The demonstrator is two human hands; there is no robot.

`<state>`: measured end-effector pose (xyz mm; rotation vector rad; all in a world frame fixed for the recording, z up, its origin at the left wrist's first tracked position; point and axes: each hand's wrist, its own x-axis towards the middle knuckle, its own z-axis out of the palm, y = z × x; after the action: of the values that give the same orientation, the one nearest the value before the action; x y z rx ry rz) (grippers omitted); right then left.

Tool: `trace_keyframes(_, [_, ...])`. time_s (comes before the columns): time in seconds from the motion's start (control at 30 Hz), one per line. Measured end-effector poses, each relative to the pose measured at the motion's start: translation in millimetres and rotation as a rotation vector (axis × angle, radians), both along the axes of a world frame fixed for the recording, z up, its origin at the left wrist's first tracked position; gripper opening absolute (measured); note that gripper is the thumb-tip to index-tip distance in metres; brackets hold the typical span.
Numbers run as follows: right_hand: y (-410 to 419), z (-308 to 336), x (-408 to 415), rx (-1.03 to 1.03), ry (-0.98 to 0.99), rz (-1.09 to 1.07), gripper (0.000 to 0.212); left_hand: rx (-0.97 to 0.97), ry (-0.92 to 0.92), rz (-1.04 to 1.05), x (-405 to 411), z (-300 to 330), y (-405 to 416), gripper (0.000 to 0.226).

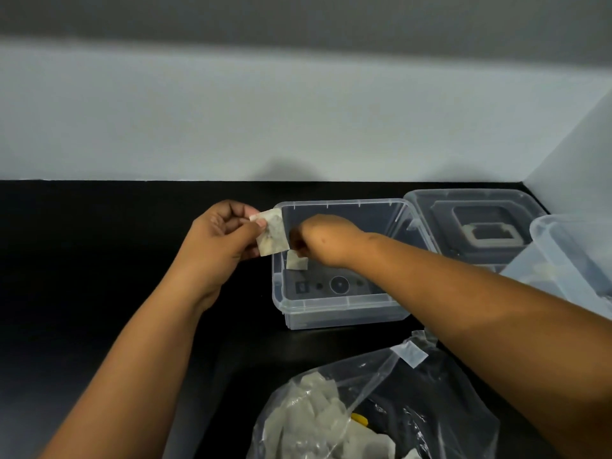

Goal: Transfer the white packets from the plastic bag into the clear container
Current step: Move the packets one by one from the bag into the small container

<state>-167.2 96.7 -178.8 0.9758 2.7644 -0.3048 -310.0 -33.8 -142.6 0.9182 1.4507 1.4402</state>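
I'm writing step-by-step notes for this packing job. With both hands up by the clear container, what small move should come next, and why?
Probably the right hand lets go of the small packet it holds low inside the clear container. That packet is already past the rim, close to the bottom. The left hand pinches another packet just outside the rim, and the plastic bag still holds many.

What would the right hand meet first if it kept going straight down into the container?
Probably the small white packet just under the right hand, then the floor of the clear plastic container; depth is unclear.
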Motion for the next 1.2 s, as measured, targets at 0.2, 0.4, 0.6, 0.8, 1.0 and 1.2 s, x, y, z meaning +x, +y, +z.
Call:
trace_keyframes(0.2, [-1.5,17.6,15.6,0.036,0.028,-0.012,0.019,0.028,0.050,-0.028,8.0,7.0,5.6,0.011])
trace_keyframes(0.4, [-12.8,82.8,53.3,-0.313,0.577,-0.300,0.016,0.036,0.340,-0.068,30.1,15.4,23.3,0.018])
trace_keyframes(0.6, [-17.3,85.2,66.7,-0.288,0.482,-0.258,0.016,0.039,0.438,-0.057,52.3,13.0,29.2,0.021])
trace_keyframes(0.8, [-11.9,65.2,62.1,-0.272,0.411,-0.270,0.006,0.017,0.732,0.072,44.3,0.6,26.9,0.018])
trace_keyframes(1.0, [-3.4,28.2,43.7,-0.175,0.172,-0.230,0.012,-0.181,0.796,0.208,26.4,-17.9,15.1,0.029])
trace_keyframes(1.2, [4.1,5.6,28.8,-0.110,-0.007,-0.210,0.015,-0.201,0.651,0.161,27.9,-23.9,9.9,0.026])
